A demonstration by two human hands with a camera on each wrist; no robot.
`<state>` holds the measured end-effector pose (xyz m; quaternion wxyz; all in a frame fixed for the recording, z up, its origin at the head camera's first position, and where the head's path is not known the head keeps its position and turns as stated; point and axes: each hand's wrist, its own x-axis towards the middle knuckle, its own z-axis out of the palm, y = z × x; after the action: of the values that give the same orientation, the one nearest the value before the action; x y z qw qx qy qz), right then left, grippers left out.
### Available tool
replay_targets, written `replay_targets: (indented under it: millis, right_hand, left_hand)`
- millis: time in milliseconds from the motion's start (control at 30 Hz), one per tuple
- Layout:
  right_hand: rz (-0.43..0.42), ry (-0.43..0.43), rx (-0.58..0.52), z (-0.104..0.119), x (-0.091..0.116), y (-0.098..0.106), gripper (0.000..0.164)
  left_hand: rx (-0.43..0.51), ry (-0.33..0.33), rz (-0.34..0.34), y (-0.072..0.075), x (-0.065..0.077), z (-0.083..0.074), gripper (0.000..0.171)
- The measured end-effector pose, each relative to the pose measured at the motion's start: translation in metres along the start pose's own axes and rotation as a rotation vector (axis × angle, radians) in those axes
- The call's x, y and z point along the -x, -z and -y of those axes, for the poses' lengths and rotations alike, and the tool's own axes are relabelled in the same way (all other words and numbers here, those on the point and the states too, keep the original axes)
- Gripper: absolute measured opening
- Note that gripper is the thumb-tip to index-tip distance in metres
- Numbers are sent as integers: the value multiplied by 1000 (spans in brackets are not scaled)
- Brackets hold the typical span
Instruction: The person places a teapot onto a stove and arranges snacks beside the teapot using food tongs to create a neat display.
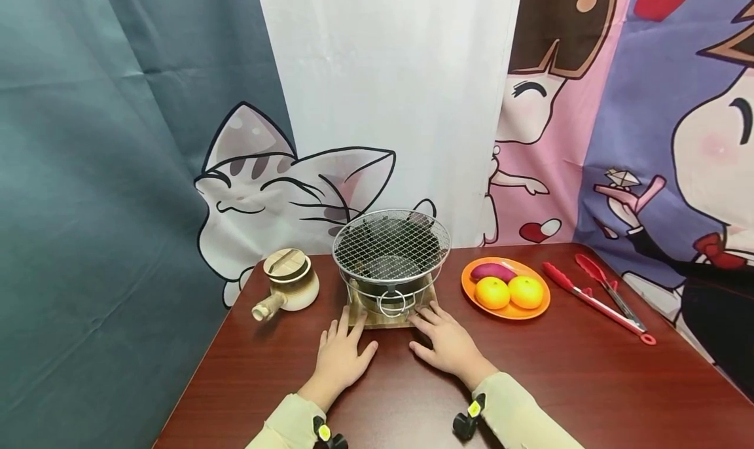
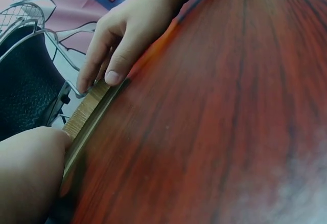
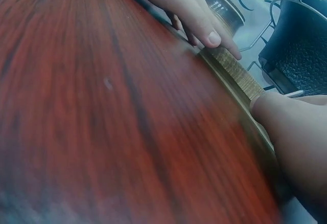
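A small tabletop charcoal grill stands at the middle back of the table, with a round wire mesh rack (image 1: 391,243) over its black bowl (image 2: 36,75). Under it lies a square wooden base board (image 1: 385,323). My left hand (image 1: 343,359) has its fingers spread at the board's front left corner. At the front right corner, the fingers of my right hand (image 1: 449,345) reach onto the board. Both thumbs point inward over the table. In the left wrist view the board's side edge (image 2: 88,107) shows between the two hands. Neither hand curls round anything.
Left of the grill stands a lidded pot (image 1: 300,290) with a side handle pointing forward. To the right, an orange plate (image 1: 511,313) bears two orange fruits and a purple sweet potato. Red-handled tongs (image 1: 607,305) lie farther right. A printed curtain (image 1: 389,76) hangs behind the table.
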<state>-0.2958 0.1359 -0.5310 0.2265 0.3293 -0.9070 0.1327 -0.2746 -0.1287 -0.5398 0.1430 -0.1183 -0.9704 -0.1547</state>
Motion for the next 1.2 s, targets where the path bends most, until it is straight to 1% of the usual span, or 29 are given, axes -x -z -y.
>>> replay_targets:
  millis: [133,200,267,333,400,467,600,767,867,933,1100,1200]
  right_hand:
    - [-4,1,-26,-1,0,1,54]
    - [-8,3,-39,-1,0,1,54]
    - [-11,11,-36,-3,-1,0,54]
    - [-10,16,-29,-4,-1,-2,53]
    - [-9,21,-26,-4,-2,-3,53]
    - [-9,25,-29,-5,-3,-4,53]
    - [-16,37,-35,-4,-6,-4,53]
    - [-12,23,-34,-3,-6,-4,52]
    - [-7,3,-50,-2,-3,-4,52]
    - [-3,-10,-60,-1,-1,-4,52]
    - [-8,-26,-64,-1,2,-6,51]
    - [-10,-25,-59,-2,1,-5,50]
  left_hand:
    - [9,-11,-19,0,-2,1,62]
    - [28,-23,-52,0,-4,4,59]
    - [63,-34,-101,2,-6,7,54]
    - [99,-42,-165,4,-11,11,47]
    - [120,-36,-225,9,-15,17,39]
    - [131,-20,-275,15,-20,22,32]
    - [151,24,-337,32,-27,31,27]
    - [172,24,-421,55,-34,38,24]
    - [178,31,-477,66,-38,43,22]
    - [205,53,-513,73,-41,46,22]
    - [276,137,-599,88,-46,57,22]
    - [276,177,-642,95,-49,66,24]
